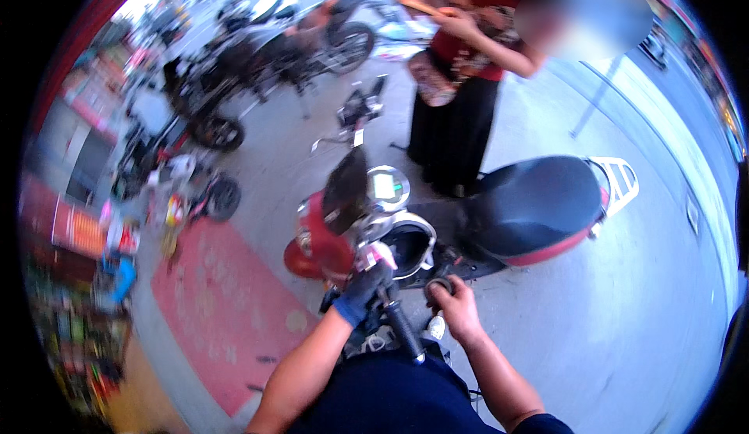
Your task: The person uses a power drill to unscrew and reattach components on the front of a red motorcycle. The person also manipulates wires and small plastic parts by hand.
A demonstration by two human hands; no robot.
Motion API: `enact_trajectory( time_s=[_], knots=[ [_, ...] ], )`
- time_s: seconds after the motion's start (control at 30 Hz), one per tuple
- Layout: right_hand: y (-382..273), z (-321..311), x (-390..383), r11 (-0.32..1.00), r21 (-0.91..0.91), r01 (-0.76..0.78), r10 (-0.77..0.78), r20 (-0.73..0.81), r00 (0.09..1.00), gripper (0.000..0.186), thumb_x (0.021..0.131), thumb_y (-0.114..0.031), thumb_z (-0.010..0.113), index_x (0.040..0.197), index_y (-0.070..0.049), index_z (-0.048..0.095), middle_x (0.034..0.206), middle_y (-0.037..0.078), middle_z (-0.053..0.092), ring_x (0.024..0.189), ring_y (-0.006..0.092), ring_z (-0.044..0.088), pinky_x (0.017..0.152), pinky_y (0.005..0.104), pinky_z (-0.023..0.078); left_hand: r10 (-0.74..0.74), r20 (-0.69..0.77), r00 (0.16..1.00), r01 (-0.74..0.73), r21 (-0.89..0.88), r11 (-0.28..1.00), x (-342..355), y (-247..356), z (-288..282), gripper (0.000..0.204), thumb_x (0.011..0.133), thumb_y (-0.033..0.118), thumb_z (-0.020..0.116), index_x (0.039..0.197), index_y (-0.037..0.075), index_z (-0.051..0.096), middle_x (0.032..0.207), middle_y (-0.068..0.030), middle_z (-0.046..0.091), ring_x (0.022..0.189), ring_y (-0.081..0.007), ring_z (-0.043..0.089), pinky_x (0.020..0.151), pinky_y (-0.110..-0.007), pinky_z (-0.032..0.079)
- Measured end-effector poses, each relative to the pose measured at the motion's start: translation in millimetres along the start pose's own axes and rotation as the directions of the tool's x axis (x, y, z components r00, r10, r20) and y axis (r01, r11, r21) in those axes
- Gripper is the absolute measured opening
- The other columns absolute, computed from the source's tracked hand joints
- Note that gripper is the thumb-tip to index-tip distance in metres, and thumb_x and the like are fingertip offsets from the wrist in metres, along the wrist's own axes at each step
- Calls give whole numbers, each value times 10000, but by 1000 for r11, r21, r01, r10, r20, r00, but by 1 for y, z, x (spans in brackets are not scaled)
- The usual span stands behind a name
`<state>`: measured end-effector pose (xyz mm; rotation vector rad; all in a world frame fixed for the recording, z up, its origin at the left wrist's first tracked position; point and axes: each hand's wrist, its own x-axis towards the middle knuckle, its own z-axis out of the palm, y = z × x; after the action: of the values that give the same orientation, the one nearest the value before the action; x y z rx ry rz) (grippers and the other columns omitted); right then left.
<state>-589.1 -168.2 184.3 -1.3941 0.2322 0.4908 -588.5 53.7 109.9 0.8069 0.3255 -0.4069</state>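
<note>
A red scooter [320, 239] stands before me with its black seat [530, 204], round display [385, 187] and white helmet [425, 243]. My left hand [363, 290], in a blue glove, is closed at the handlebar beside the black grip [402, 329]; something pink shows at its fingers, too blurred to name. My right hand [458, 305] is closed on a small dark round object [439, 286], low beside the scooter, right of the grip.
Across the scooter stands a person [452, 122] holding an orange-brown object [417, 3]. Motorcycles [257, 67] are parked at upper left. Cluttered shelves [78, 340] line the left side, next to a red mat [211, 301]. A roadway [686, 106] runs at right.
</note>
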Motion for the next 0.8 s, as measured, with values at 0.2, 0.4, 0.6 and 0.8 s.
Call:
enact_trajectory(
  time_s=[0.2,0.4,0.6,0.8],
  knots=[
    [-29,-24,-2,983,-179,36,-39,-11,999,178,875,-152,615,992,-19,591,752,44,616,634,99,560,543,251,436,66,-449,891,80,298,951,-36,41,88,196,887,245,612,769,102,548,635,-5,537,512,-120,509,472,-275,423],
    [-104,12,15,788,-268,555,-201,740,642,371,769,-68,554,1132,-22,613,1062,182,646,995,290,619,906,374,461,198,-215,956,-124,314,941,-33,21,37,360,923,346,485,1083,39,584,1022,-86,615,853,-204,608,716,-327,491],
    [-111,37,-9,776,-278,566,-381,510,771,340,772,-30,570,1111,-59,588,819,171,644,746,290,648,701,383,511,561,207,801,-235,972,-24,-50,26,31,312,832,311,619,1021,63,627,888,-163,654,779,-322,640,657,-397,503],
    [-99,19,-5,825,-424,374,-90,554,828,363,804,44,483,1135,-22,617,881,129,674,748,147,648,709,287,521,570,-139,810,196,980,-39,-87,41,82,248,926,239,491,965,37,629,831,-198,648,730,-376,633,615,-425,489]
  ],
)
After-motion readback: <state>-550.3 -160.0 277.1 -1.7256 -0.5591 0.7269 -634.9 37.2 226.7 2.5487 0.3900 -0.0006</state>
